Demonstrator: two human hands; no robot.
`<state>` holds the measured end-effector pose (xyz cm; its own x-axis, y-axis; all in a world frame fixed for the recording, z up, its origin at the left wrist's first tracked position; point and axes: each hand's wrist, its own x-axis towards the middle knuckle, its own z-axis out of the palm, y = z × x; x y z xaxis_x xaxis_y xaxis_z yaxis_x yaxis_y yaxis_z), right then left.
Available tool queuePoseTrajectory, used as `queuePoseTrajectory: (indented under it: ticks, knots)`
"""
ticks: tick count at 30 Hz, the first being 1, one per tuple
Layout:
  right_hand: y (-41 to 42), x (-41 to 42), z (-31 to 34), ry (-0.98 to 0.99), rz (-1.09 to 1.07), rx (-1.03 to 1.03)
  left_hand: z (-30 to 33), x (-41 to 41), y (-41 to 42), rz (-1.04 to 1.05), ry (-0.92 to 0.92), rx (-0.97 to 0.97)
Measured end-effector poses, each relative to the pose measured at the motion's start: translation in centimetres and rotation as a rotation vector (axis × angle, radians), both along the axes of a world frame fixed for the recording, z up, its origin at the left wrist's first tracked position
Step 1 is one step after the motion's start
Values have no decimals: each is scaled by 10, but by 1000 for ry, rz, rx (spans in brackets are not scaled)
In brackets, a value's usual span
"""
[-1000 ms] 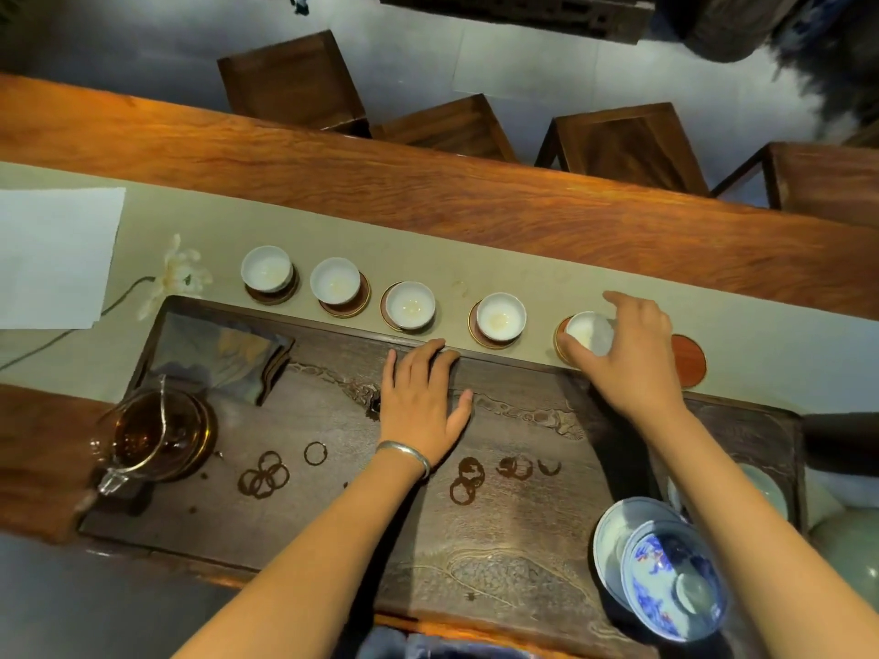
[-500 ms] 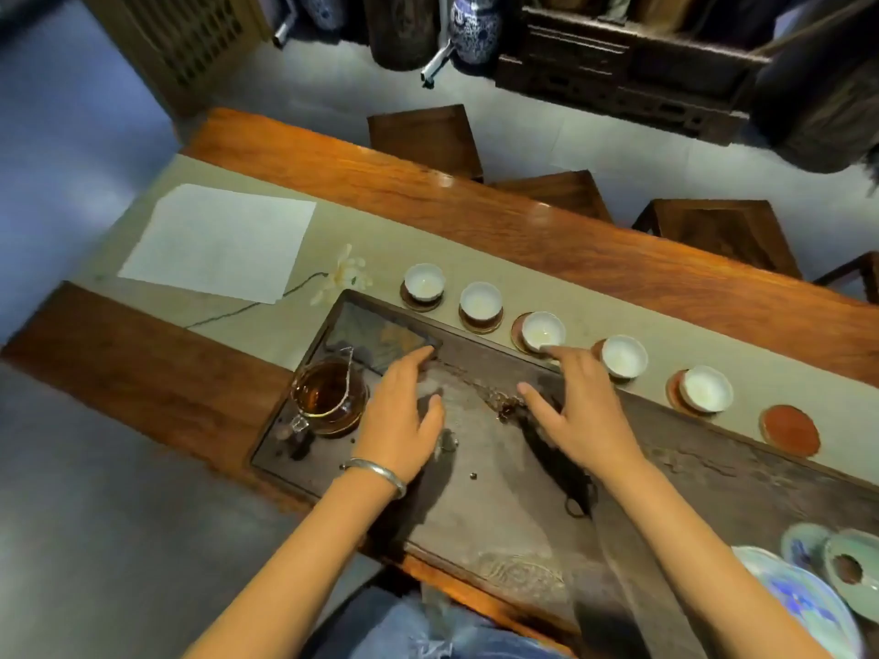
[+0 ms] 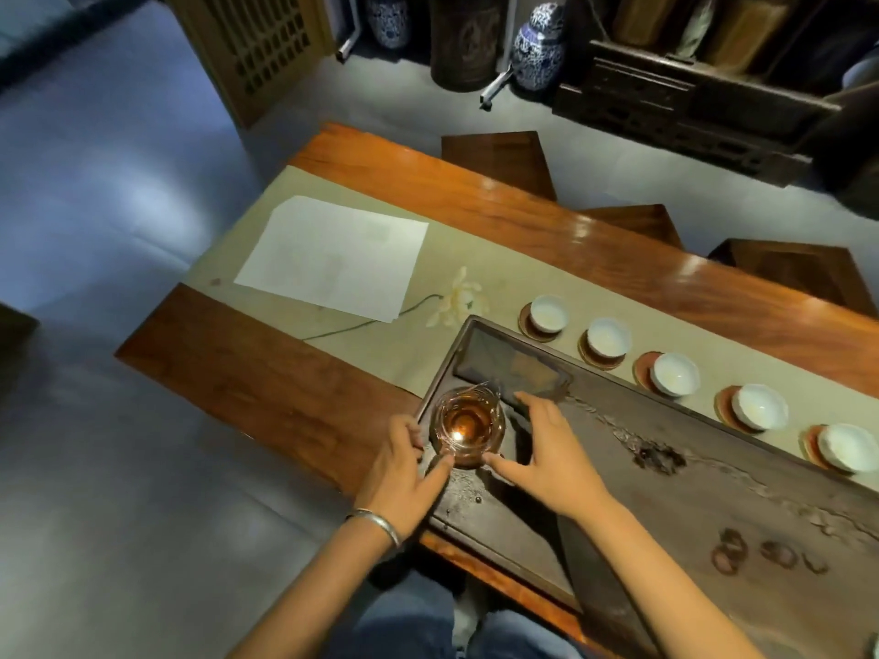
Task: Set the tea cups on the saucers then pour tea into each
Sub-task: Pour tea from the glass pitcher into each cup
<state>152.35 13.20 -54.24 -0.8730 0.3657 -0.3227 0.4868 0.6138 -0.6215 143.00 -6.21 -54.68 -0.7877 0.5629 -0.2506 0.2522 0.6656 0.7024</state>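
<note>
My left hand (image 3: 397, 473) and right hand (image 3: 542, 449) flank the glass pitcher (image 3: 467, 428), one each side, fingers spread and mostly straight. Left fingertips touch its near wall; right thumb is at or just beside the base, contact unclear. Nothing clamped yet.

The pitcher sits at the left end of the dark tea tray (image 3: 666, 506), close to the tray rim and table edge. It holds amber tea: probably thin glass, smooth, maybe wet and warm, sloshy. Best grip looks like the side handle or upper rim, kept level; handle position is hard to make out.

Further off, five white cups (image 3: 674, 374) each sit on brown saucers (image 3: 642, 368) in a row on the runner (image 3: 428, 340) beyond the tray, apart from each other, all look unfilled. Open tray surface between pitcher and cups gives room to travel; the raised far rim needs clearing.
</note>
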Motion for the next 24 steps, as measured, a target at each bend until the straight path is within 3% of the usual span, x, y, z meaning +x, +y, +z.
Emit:
queuePoseTrajectory:
  ticks: [5, 10, 24]
  knots:
    - [-15, -12, -8, 15, -24, -31, -10, -2, 3, -120, -102, -3]
    - [-27, -26, -13, 55, -76, -120, -17, 1, 5, -57, -172, 31]
    - [-30, -26, -16, 81, -115, -144, -11, 3, 5, -120, -148, 84]
